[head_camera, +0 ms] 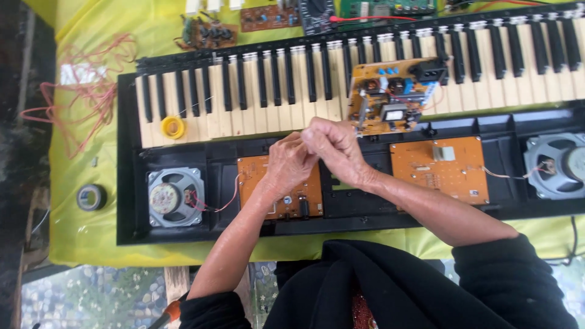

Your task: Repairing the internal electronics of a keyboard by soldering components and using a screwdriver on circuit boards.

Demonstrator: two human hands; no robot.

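Hands meet at the middle of my view, over the opened keyboard case (128,183) whose long axis runs left to right across the tabletop (85,237). My left hand (287,164) and right hand (334,144) are pressed close together, fingertips touching, curled as if pinching something very small between them; I cannot tell what it is, perhaps a fine wire. They hover just above the left orange circuit board (251,173), partly covering it, with the row of keys (244,91) just beyond. Nearest loose piece is the tan power board (390,97) lying tilted across the keys, just beyond and to the right of my right hand, so that hand is the closer one to it. A second orange circuit board (439,167) sits further right in the case, a speaker (175,196) well to the left of my left hand, another speaker (557,164) at the far right. A yellow tape roll (173,127) rests on the keys, left of both hands.
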